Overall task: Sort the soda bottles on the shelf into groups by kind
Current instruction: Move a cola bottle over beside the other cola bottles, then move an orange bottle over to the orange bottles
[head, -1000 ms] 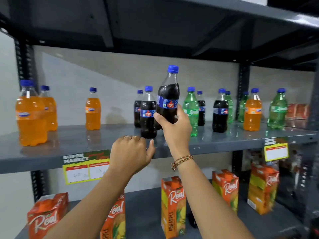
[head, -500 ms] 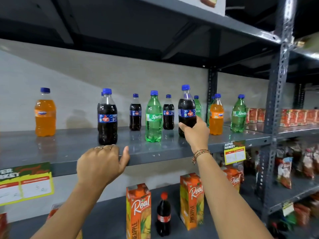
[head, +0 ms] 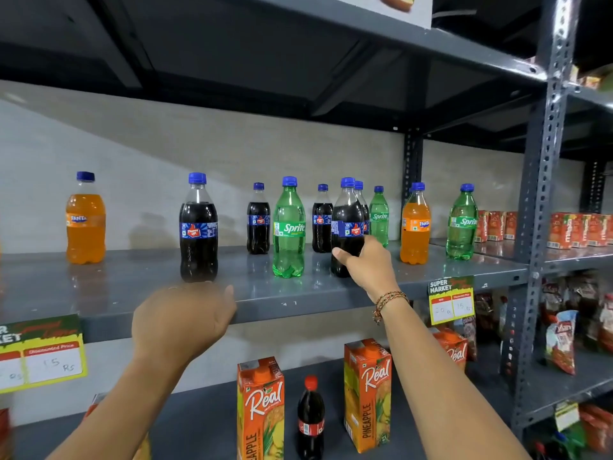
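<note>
Right hand holding a cola bottle on the shelf

The right hand wraps the lower part of a dark cola bottle with blue cap and blue label, standing on the grey shelf beside a green bottle. The left hand rests loosely curled on the shelf edge, holding nothing.

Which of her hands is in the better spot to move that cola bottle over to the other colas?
The right hand. It is already wrapped around the lower part of the dark cola bottle. The left hand rests empty on the shelf edge, below another cola bottle.
</note>
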Tool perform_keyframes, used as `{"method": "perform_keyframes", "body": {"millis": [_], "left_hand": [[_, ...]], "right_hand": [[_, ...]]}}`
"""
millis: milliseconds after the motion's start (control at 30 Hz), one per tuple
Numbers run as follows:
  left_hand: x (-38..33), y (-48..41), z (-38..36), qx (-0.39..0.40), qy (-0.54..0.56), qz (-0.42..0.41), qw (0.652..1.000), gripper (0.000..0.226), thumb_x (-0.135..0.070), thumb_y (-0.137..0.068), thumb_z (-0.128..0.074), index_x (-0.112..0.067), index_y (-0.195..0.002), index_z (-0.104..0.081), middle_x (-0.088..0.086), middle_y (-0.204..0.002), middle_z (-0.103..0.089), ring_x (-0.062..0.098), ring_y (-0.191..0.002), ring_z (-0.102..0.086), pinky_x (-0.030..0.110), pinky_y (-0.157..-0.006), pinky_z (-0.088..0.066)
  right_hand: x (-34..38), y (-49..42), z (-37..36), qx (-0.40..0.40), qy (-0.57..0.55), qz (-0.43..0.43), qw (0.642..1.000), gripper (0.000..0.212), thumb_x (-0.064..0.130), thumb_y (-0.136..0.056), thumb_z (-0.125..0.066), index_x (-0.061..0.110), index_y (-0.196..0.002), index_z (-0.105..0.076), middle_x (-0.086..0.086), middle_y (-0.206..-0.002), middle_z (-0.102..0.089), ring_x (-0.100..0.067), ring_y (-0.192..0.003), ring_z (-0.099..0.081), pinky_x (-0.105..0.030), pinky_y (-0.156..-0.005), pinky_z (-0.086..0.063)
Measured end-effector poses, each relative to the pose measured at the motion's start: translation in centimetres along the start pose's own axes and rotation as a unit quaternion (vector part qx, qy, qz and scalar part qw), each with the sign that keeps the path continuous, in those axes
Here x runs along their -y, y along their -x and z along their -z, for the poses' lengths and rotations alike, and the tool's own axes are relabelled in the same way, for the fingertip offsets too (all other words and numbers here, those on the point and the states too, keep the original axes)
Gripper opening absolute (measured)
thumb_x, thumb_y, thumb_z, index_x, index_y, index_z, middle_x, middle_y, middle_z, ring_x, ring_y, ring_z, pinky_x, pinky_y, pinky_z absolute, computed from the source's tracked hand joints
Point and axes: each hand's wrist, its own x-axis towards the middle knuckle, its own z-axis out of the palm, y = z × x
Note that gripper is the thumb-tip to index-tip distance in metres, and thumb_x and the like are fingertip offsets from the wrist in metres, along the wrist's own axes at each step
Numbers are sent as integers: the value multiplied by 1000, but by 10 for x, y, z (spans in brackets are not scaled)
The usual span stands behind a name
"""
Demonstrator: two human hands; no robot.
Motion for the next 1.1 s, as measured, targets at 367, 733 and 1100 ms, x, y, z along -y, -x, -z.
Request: {"method": "perform_keyframes", "body": {"millis": [367,733,1100], "left_hand": [[-3,-1,6,2,9,10,1000,56,-36,-88,-30,-5,-65,-71,13,-54,-68,32,-45,-62,25,-44,-42],[-4,-1,2,0,-5,9,1000,55,-34,-87,-30,-4,-67,-72,15,-56,-69,34,-47,-64,30,-44,-46],[-5,-2,-5,-28,-13,19,999,56,-34,-87,-29,-4,-66,-72,14,-50,-66,35,-42,-59,25,-44,-40]], "right_hand": [[1,-3,9,76,-78,-9,994,40,24,-69,-77,11,-103,-60,-2,-98,-67,-19,-95,-62,-30,-81,-49],[-41,-64,76,-263,-18,-100,959,41,15,-72,-70,4,-106,-51,-19,-118,-50,-35,-108,-47,-38,-82,-42],[-75,-95,63,-102,91,-138,981,55,11,-78,-68,-2,-121,-36,-23,-120,-54,-38,-110,-53,-41,-88,-44]]}}
